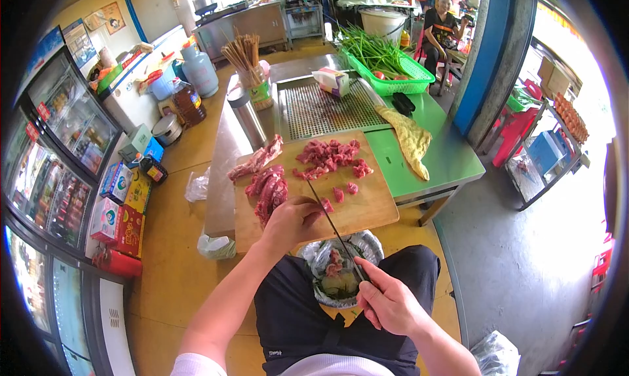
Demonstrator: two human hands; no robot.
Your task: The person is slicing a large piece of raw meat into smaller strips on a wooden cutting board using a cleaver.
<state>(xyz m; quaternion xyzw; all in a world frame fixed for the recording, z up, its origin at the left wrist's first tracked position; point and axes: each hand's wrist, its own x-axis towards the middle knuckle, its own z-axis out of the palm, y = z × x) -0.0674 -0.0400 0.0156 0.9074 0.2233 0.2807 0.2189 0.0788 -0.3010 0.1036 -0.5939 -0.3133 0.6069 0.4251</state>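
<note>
My right hand (388, 297) grips the handle of a long kitchen knife (339, 236), whose blade slants up and left over a wooden cutting board (363, 214). Close beside the blade, my left hand (295, 219) has its bent fingers at a small piece of raw red meat (327, 205). Long strips of raw meat (271, 189) lie just beyond this hand, with a fattier slab (258, 159) above them. A pile of cut meat chunks (329, 155) sits at the board's far side. A few loose cubes (338, 194) lie right of the blade.
Below the board's near edge stands a lined waste basin (376, 243) between the knees. Beyond the board are a perforated metal tray (319, 110), a steel flask (245, 115), a jar of skewers (256, 86), a yellow cloth (408, 140) and a green basket (403, 85) of greens. A person sits farther back.
</note>
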